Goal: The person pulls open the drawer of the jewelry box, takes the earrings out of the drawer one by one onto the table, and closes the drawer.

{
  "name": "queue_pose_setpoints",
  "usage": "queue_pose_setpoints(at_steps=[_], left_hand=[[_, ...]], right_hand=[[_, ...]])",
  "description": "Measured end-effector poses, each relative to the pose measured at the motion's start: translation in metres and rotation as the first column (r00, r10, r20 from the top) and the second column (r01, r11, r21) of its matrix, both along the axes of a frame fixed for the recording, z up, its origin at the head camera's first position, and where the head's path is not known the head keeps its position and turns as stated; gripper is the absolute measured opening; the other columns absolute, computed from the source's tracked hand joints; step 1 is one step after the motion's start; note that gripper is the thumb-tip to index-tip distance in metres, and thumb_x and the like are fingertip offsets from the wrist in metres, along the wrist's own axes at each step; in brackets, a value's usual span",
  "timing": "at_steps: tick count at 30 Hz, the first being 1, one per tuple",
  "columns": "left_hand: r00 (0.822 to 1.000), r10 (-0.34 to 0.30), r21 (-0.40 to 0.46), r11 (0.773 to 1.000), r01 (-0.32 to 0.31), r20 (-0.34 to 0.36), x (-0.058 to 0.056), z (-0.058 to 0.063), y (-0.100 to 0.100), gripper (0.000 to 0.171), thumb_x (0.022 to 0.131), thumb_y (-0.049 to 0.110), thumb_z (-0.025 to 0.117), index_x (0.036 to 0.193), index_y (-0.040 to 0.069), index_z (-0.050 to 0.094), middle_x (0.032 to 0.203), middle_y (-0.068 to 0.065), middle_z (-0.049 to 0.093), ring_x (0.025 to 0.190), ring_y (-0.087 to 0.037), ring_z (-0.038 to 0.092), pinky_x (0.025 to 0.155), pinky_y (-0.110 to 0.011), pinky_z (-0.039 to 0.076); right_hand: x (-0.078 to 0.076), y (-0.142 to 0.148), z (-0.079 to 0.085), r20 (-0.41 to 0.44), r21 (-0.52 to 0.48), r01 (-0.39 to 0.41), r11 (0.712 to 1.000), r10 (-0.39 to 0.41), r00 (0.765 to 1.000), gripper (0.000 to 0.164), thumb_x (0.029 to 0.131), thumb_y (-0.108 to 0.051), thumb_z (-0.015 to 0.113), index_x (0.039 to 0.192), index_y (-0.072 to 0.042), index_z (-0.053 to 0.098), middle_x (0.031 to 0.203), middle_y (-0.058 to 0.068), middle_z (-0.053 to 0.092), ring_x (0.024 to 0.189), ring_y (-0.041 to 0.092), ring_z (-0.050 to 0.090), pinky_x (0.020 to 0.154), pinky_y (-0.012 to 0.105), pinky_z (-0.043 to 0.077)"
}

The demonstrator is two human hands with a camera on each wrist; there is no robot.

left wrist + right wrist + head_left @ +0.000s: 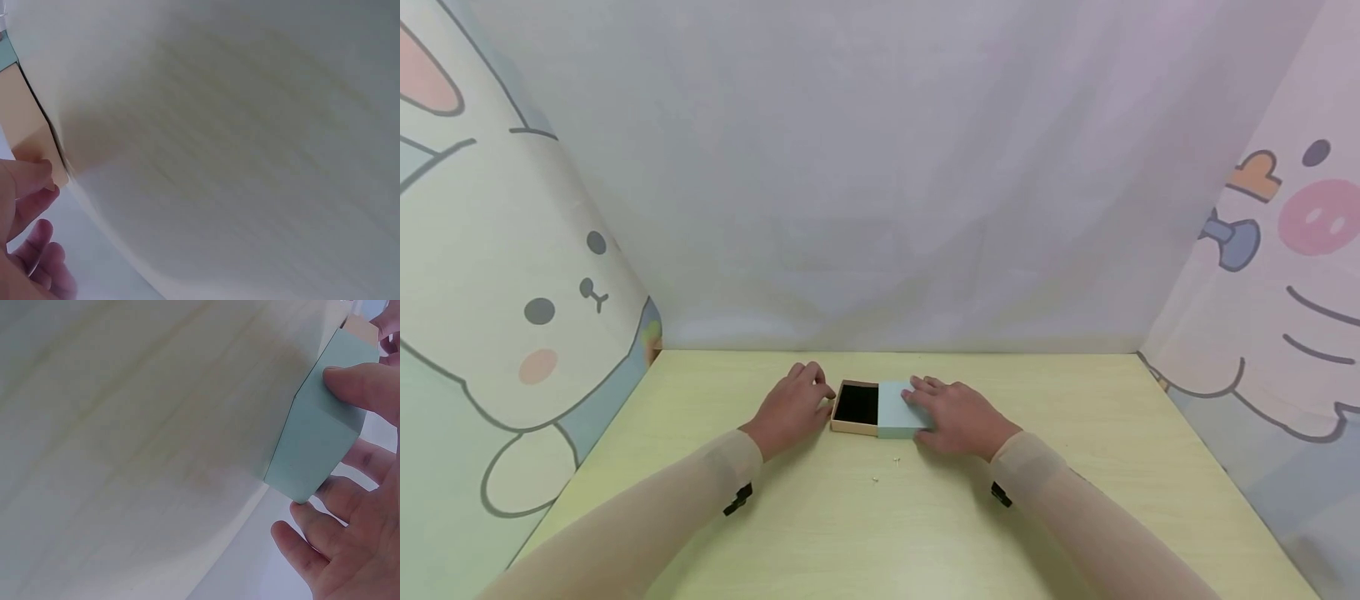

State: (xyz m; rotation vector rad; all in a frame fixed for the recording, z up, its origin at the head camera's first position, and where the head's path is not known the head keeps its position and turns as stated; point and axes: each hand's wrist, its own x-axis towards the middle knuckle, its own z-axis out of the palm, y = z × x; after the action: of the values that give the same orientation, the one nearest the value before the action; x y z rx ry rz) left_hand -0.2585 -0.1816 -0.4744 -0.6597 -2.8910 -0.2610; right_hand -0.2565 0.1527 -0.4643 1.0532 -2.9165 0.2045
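Observation:
A small drawer-style box lies on the table, its tan inner tray [854,428] slid partly out to the left of a pale blue-green sleeve [901,408]. Black lining [857,404] shows inside the tray. My right hand [958,419] grips the sleeve, thumb along the near side and fingers over the top and far side. At the tray's left end, my left hand [792,410] pinches with thumb and index finger right at the edge; its other fingers [56,269] are loosely bent. Two tiny gold-coloured pieces, one upper piece [897,461] and one lower piece [875,479], lie nearer me.
The light wood-patterned table [1037,533] spreads around the box. Behind it hangs a plain pale curtain [880,183], with cartoon-printed cloth [512,250] at the left and right sides. Dark wrist devices [738,499] sit under both sleeves.

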Motion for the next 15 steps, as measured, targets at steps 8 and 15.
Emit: queue_pose_setpoints(at_steps=[8,15], left_hand=[[0.998,-0.034,-0.017,0.999,0.033,-0.05,-0.0007,-0.001,-0.0002,0.004,0.106,0.015,0.088,0.105,0.016,0.092,0.118,-0.004,0.068,0.108,-0.025,0.059,0.089,-0.041,0.06],[0.998,-0.037,-0.033,0.999,0.036,-0.057,-0.0014,-0.003,0.0006,0.006,0.106,0.014,0.088,0.102,0.017,0.092,0.117,-0.005,0.067,0.107,-0.025,0.059,0.089,-0.042,0.06]], right_hand=[[0.0006,-0.0014,0.0014,0.01,-0.004,-0.004,1.0,0.004,1.0,0.064,0.106,-0.031,0.082,0.165,-0.011,0.068,0.177,0.022,0.062,0.162,0.047,0.064,0.125,0.065,0.061],[0.0004,-0.0017,0.0011,0.009,-0.001,0.006,1.0,-0.006,1.0,0.065,0.105,-0.03,0.082,0.165,-0.011,0.068,0.177,0.022,0.062,0.162,0.047,0.064,0.125,0.064,0.06]])
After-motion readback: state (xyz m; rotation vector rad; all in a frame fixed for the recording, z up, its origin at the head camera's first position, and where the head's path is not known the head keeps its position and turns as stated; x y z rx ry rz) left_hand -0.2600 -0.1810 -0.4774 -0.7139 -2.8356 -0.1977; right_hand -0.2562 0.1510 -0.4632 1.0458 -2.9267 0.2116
